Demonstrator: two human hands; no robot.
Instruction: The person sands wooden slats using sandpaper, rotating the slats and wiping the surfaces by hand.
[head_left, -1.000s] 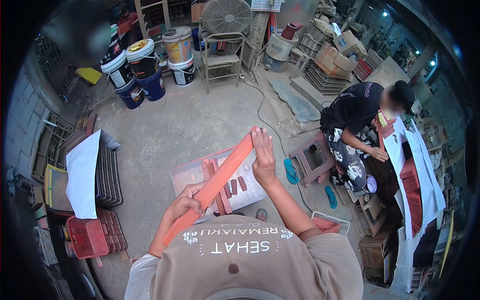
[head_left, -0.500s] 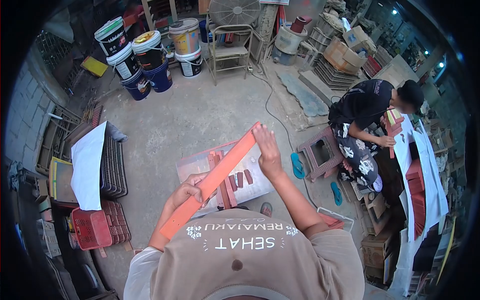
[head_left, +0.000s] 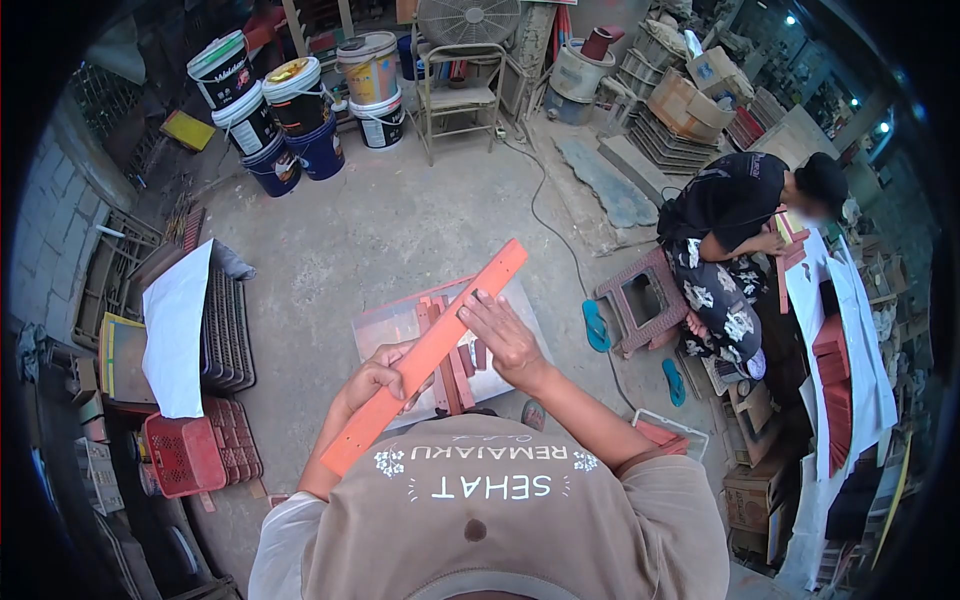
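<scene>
A long, flat orange-red wooden board (head_left: 425, 360) slants up to the right in front of my chest, with small dark holes near its ends. My left hand (head_left: 378, 382) is closed around its lower half. My right hand (head_left: 505, 340) lies with outstretched fingers on the upper half; a small dark spot shows at the fingertips, and whatever is under them is hidden. Below the board, a pale sheet (head_left: 520, 300) on the floor carries several reddish-brown wooden strips (head_left: 455, 385) and short dark red pieces (head_left: 480, 352), partly covered by the board and my hand.
At right, a person (head_left: 725, 220) sits bent over reddish pieces beside a white-covered surface (head_left: 870, 380). Near them are a stool (head_left: 640, 300) and teal sandals (head_left: 596, 327). Paint buckets (head_left: 300, 110) and a metal chair (head_left: 462, 100) stand behind. Red crates (head_left: 190, 450) are at left.
My right hand has slid down the board from its top end to the upper half. My left hand keeps its hold. The other person's hands have shifted slightly.
</scene>
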